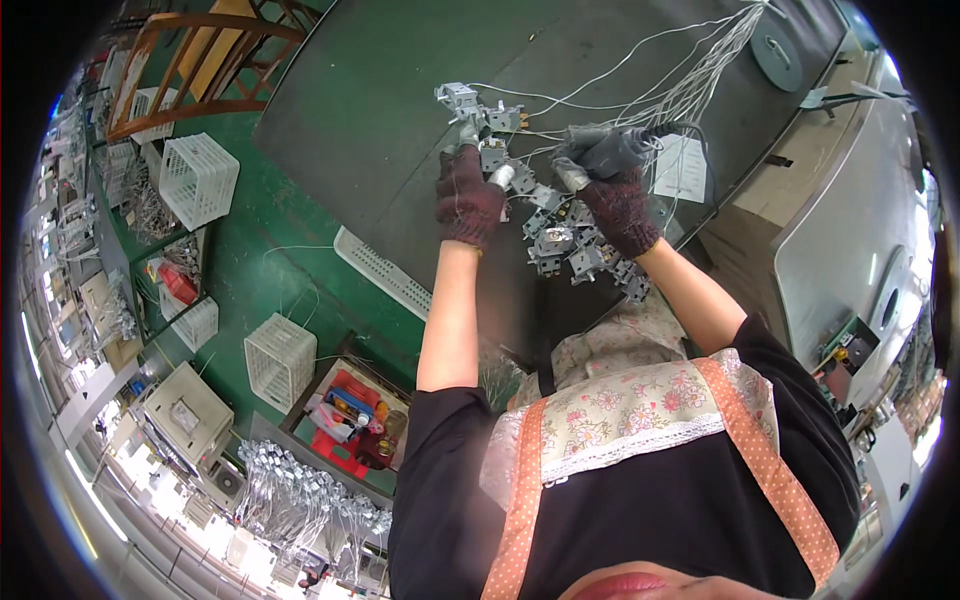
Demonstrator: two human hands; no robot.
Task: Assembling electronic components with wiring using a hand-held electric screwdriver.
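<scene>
Head camera looks down your arms at a dark worktop (380, 110), where both gloved hands are busy over a cluster of small grey metal parts (565, 240) strung on thin white wires (680, 90). Your left hand (468, 198) is closed around one of these parts, pinching its pale round end between the fingers, with more parts (470, 105) just above the fingertips. Your right hand (620, 205) is closed on a grey power tool (605, 150), gripped so its body lies roughly across the picture and its tip points left toward the piece in your left hand. The two hands sit near each other but not touching, the part between them; the right is nearer the wire bundle, which fans away up and to the right. The rest of the cluster hangs or lies just below both hands, toward your apron (620, 400). Off to your left, on the green floor (280, 230), stand white plastic baskets (197, 178) and a tray of red and mixed items (350, 405).
</scene>
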